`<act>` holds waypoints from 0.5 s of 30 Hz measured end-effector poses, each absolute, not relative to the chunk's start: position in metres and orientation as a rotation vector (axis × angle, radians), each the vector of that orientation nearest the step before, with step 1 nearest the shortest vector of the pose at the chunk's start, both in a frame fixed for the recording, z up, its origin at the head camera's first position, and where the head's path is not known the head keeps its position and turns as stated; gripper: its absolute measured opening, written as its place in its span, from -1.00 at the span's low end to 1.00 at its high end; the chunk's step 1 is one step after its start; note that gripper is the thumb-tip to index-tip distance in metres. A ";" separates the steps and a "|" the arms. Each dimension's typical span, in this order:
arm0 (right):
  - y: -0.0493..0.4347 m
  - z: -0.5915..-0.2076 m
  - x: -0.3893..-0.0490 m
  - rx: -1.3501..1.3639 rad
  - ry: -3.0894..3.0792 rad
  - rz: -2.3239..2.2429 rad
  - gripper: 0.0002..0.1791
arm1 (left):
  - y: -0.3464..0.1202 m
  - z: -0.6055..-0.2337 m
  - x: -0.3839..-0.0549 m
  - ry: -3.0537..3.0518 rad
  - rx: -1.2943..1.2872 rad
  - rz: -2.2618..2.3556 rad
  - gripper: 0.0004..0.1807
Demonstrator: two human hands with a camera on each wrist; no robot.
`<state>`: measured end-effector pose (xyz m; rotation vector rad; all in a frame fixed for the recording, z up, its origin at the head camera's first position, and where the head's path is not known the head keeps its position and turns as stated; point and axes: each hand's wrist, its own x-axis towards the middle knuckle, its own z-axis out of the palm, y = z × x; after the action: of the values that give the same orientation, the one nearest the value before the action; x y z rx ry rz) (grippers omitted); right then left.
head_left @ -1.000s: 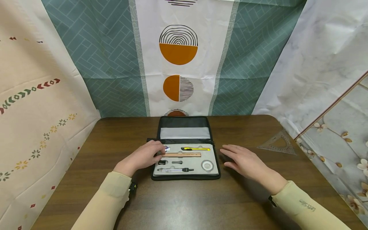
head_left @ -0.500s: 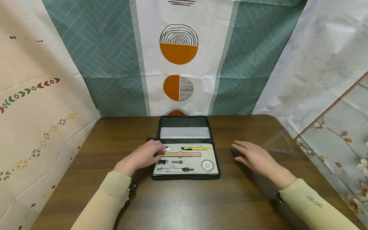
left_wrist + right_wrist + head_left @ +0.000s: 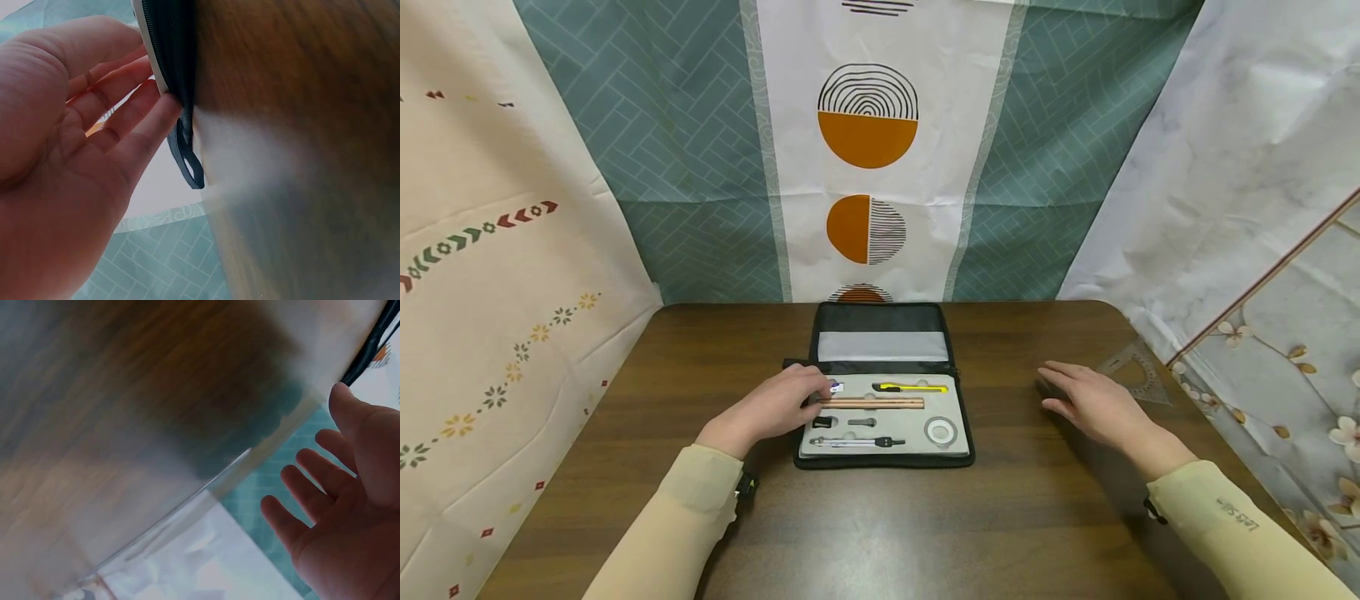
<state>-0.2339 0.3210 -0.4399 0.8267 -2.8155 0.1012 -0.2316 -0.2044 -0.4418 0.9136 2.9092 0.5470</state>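
One relaxed grip, the left hand (image 3: 771,406), rests on the left edge of the open case (image 3: 898,422), pinching nothing visible. Farther right over the counter (image 3: 880,533), the right hand (image 3: 1093,406), fingers parted and empty, hangs beside the clear set square (image 3: 1152,386); reaching seems the step, a low pinch the likely next need.

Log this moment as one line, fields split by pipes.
left hand: at left edge of open case | right hand: over table, empty, near clear set square | inside case: compass, yellow cutter
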 end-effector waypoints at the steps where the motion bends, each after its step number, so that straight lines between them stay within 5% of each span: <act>1: 0.324 -0.440 -0.235 0.815 -2.822 0.104 -0.38 | -0.205 -0.442 -0.232 2.912 0.915 0.546 -0.83; 15: 0.361 -0.442 -0.249 0.708 -2.911 0.087 -0.39 | -0.205 -0.444 -0.233 2.911 0.907 0.543 -0.83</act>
<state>-0.2492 0.3610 -0.4425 0.7077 -2.9113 0.0872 -0.2332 -0.2047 -0.4442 0.9075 2.9112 0.5431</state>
